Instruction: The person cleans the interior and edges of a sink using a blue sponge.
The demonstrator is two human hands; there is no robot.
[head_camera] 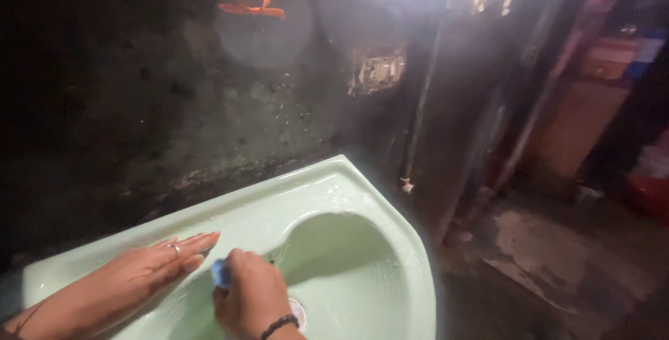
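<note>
Right hand (pixel 252 297) lowest in view, nearest the camera, curled into a fist with knuckles up, black bead bracelet (pixel 279 325) at the wrist. Clamped on a small blue pad (pixel 221 273), only a corner of it peeking out on the thumb side; rest of it buried under the fingers, so shape and long axis impossible to tell. Pressed down against the inner wall of a pale green sink (pixel 390 242), right at the left lip of the bowl.

Left hand (pixel 150 270) just beside, flat and open, fingers together and stretched toward the right, a ring (pixel 175 248) on one finger. Resting palm-down on the sink's broad back ledge, fingertips almost touching the blue pad but gripping nothing. Both hands close together, left a little farther from the camera, right the one actually on the pad.

Bowl opening away to the right of the fist, wet and shiny, with a round drain (pixel 297 312) partly hidden behind the right wrist. Long run of the sink slanting from lower left up to the far right corner.

Behind, a dark stained wall (pixel 139 103), an orange hanger (pixel 252 5) dangling from a shelf edge above, a thin pipe (pixel 418 117) dropping down past the sink's far corner. Rough floor (pixel 543 256) to the right, reddish containers blurred in the background.
</note>
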